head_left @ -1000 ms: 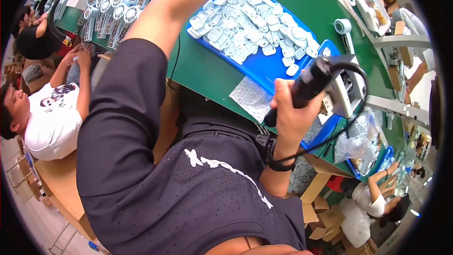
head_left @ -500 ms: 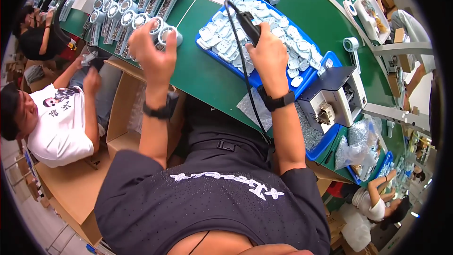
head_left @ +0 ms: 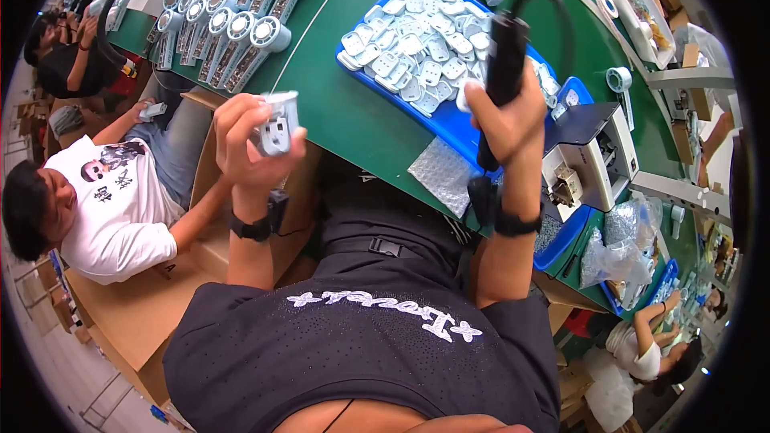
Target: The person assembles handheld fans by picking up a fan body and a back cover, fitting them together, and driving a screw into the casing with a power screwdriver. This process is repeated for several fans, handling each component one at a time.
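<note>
My left hand (head_left: 241,136) is closed around a light-blue handheld fan body (head_left: 278,130), lifted over the table's near edge, with its slotted end toward me. In my right hand (head_left: 517,120) is a black corded electric screwdriver (head_left: 505,60), held upright in the fist. A pale cover piece (head_left: 464,98) shows beside my right thumb; whether the hand holds it or it lies in the tray, I cannot tell. Beyond that hand, a blue tray (head_left: 377,95) is heaped with small pale-blue covers (head_left: 429,48). Rows of similar open-backed fans (head_left: 257,44) lie at the far left.
A grey-and-white machine (head_left: 581,164) stands right of the tray. Bubble wrap (head_left: 443,172) lies at the green table's (head_left: 321,104) near edge. A cardboard box (head_left: 204,228) is below left, near a seated co-worker in a white shirt (head_left: 120,208). Plastic bags (head_left: 630,240) sit at right.
My left hand has taken up a fan from the near end of the rows and drawn it back toward me. My right hand has moved right, turning the screwdriver upright.
</note>
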A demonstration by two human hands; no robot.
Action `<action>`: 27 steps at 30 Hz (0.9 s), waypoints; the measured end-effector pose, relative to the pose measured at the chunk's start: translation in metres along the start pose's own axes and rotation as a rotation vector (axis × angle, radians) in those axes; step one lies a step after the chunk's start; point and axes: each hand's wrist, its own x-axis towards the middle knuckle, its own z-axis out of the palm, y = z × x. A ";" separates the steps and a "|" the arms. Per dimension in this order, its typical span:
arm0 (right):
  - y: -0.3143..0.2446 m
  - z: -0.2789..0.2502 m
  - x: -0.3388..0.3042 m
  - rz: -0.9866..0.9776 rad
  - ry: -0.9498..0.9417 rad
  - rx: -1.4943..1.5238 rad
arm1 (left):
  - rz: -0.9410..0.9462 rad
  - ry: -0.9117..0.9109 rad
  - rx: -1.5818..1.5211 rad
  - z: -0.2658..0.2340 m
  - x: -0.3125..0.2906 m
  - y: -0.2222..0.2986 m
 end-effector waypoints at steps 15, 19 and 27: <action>-0.005 -0.038 -0.149 0.315 0.082 0.563 | -0.054 -0.413 -1.434 0.128 -0.010 0.157; 0.008 -0.043 -0.158 0.358 0.146 0.471 | -0.031 -0.498 -1.437 0.140 -0.020 0.161; 0.020 -0.037 -0.146 0.121 0.279 0.516 | -0.019 -0.341 -1.343 0.151 -0.017 0.166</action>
